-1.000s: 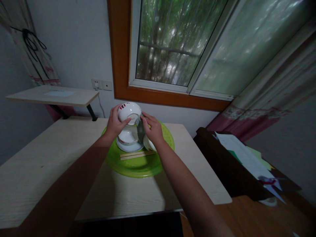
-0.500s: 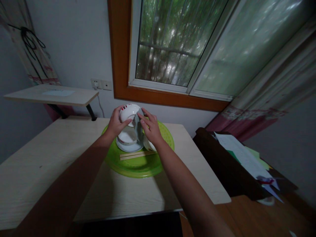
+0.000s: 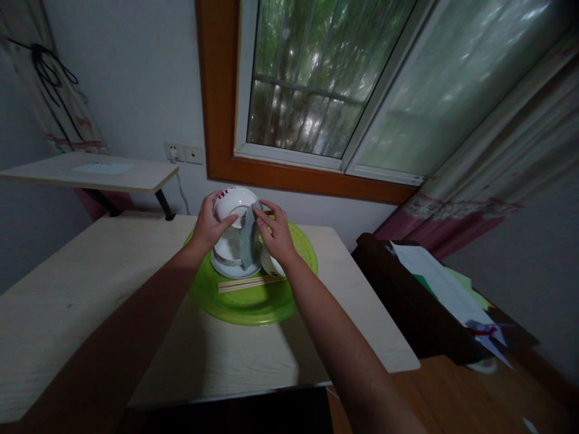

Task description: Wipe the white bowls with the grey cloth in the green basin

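My left hand (image 3: 211, 224) grips the left side of a white bowl (image 3: 234, 202) with red marks, tilted so its underside faces me. At the bowl's right side, my right hand (image 3: 275, 234) pinches a grey-green cloth (image 3: 248, 238) against it, and the cloth hangs down. Below them another white bowl (image 3: 227, 246) stands on a white plate (image 3: 235, 270). A further white bowl (image 3: 270, 263) is partly hidden behind my right hand. Wooden chopsticks (image 3: 248, 283) lie in front of the plate. All these rest on a round green tray (image 3: 253, 310).
The tray sits on a pale wooden table (image 3: 362, 313). A small raised shelf (image 3: 149, 176) stands at the back left. Beyond the table's right edge is a dark brown piece of furniture (image 3: 393, 301) with papers (image 3: 438, 280) on it. A window (image 3: 312, 90) is behind.
The held bowl has shifted slightly left and up. The cloth has turned and now hangs more visibly over the bowl below. Both hands keep their grip.
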`<state>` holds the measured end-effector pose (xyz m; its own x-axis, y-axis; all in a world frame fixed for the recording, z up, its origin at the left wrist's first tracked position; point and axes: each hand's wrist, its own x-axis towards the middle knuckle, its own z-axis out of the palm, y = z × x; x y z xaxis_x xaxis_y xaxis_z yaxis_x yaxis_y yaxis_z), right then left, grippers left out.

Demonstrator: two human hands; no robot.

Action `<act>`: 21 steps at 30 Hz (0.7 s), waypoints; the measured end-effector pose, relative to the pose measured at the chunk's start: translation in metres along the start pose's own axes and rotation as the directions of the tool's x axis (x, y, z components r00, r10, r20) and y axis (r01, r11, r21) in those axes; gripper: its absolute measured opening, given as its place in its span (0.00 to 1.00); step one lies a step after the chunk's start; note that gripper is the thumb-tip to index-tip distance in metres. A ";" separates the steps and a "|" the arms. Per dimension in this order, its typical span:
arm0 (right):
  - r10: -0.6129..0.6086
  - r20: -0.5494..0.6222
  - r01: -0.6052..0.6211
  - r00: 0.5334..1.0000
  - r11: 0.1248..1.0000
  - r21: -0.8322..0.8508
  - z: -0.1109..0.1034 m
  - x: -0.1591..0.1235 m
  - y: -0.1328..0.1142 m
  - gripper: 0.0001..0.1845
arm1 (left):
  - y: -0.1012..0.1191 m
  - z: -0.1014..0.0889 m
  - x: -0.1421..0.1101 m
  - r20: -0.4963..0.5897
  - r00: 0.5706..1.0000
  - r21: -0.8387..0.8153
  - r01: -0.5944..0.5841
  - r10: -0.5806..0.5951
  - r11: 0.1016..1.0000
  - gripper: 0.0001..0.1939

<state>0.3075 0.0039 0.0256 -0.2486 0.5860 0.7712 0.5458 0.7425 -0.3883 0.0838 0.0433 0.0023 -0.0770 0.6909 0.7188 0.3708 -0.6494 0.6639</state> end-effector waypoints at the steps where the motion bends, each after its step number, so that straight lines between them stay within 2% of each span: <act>1: 0.003 -0.001 -0.003 1.000 1.000 0.005 0.000 0.000 0.001 0.21 | 0.001 -0.001 0.000 -0.015 1.000 -0.011 0.007 -0.007 1.000 0.40; 8: -0.017 0.002 0.017 1.000 1.000 0.011 0.000 -0.001 0.002 0.21 | 0.000 0.000 0.000 0.000 0.999 -0.100 0.037 -0.037 0.994 0.40; 21: -0.068 0.036 0.069 0.997 0.997 -0.041 -0.002 0.000 -0.001 0.20 | 0.008 0.001 -0.003 0.147 0.986 0.099 -0.088 0.073 0.991 0.40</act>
<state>0.3087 0.0024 0.0272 -0.3141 0.5457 0.7769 0.5597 0.7674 -0.3127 0.0880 0.0362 0.0051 0.0877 0.6807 0.7273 0.4656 -0.6735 0.5741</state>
